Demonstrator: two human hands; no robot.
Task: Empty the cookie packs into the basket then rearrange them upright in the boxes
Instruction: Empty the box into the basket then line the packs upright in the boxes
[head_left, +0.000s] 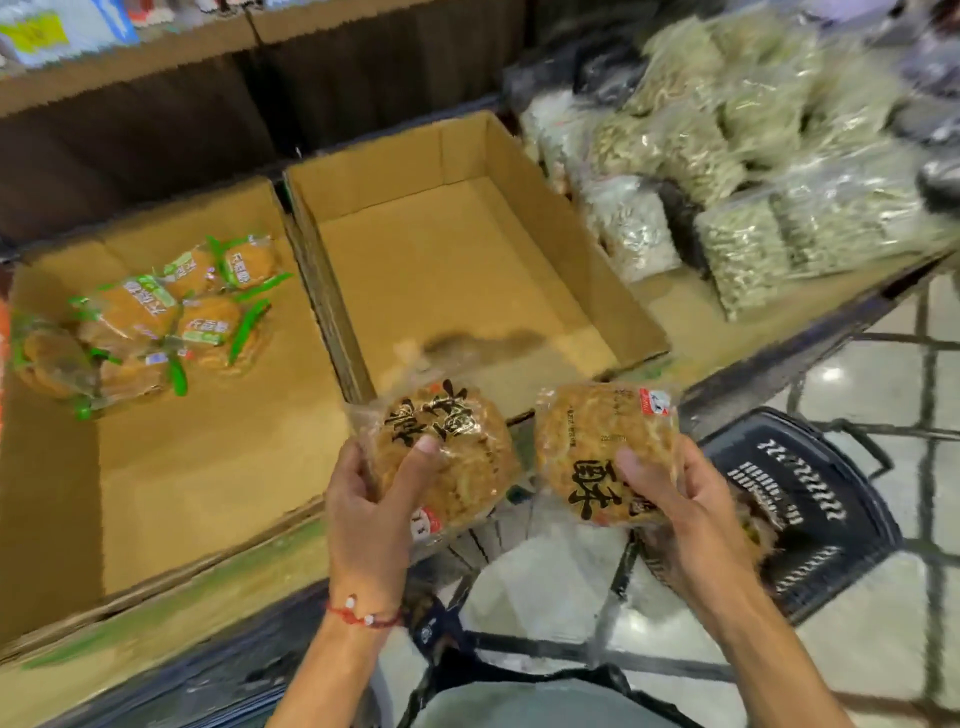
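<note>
Cardboard left box (208, 493) with green-trimmed packs (156, 322) lying flat in its far corner, right box (467, 260) touching it, left hand (374, 499) gripping first brown pack (457, 467), thumb on top, right hand (675, 499) gripping second brown pack (597, 441), both packs over the shelf edge, black basket (810, 499) below the right hand

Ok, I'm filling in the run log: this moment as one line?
left hand: grips cookie pack | right hand: grips second cookie pack | left box: green-trimmed packs lying flat | basket: below right hand
</note>
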